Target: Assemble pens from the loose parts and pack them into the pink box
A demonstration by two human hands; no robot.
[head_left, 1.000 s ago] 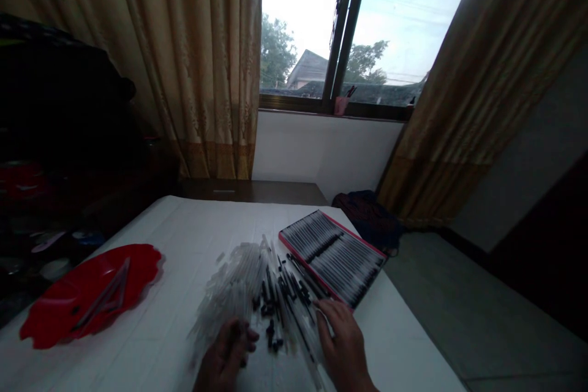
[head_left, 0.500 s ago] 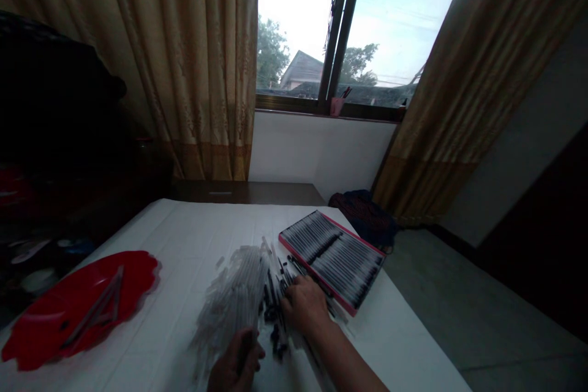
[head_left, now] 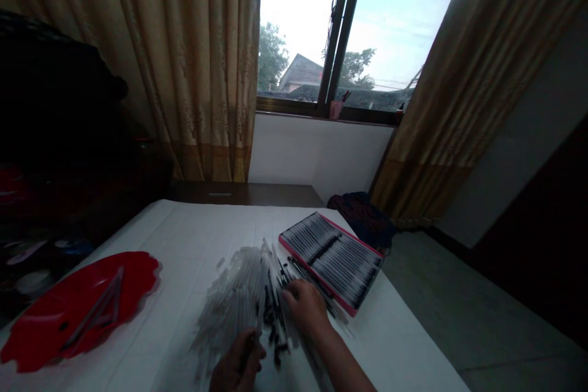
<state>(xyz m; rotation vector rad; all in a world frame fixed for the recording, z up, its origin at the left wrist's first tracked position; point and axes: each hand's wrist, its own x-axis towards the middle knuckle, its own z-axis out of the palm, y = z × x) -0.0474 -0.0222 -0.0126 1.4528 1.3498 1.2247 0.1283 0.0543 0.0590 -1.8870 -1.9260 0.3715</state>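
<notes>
1. We count two hands, one red-edged case (head_left: pixel 356 307), one red dish (head_left: pixel 41 294) and one pink cup (head_left: pixel 335 110); the clear tubes (head_left: pixel 239 275) and black pieces (head_left: pixel 278 349) are too many and too blurred for us to count
2. We see our left hand (head_left: pixel 237 360) low at the near side of the heap, fingers curled, gripping a slim tube (head_left: pixel 260 318) that points up and away
3. Our right hand (head_left: pixel 305 304) reaches in from the near right, forearm slanting, fingers bent down among the black pieces; we cannot tell whether it grips one
4. We have the clear tubes fanned out mid-surface (head_left: pixel 179 257), the black pieces just right of them
5. Beyond our right hand, the case lies tilted across the surface, with pens (head_left: pixel 349 266) packed in two rows
6. At our left, the dish holds one clear set square (head_left: pixel 103 309) and a small dark thing (head_left: pixel 63 326); the cup on the window ledge (head_left: pixel 289 111) holds a few sticks (head_left: pixel 344 96)
</notes>
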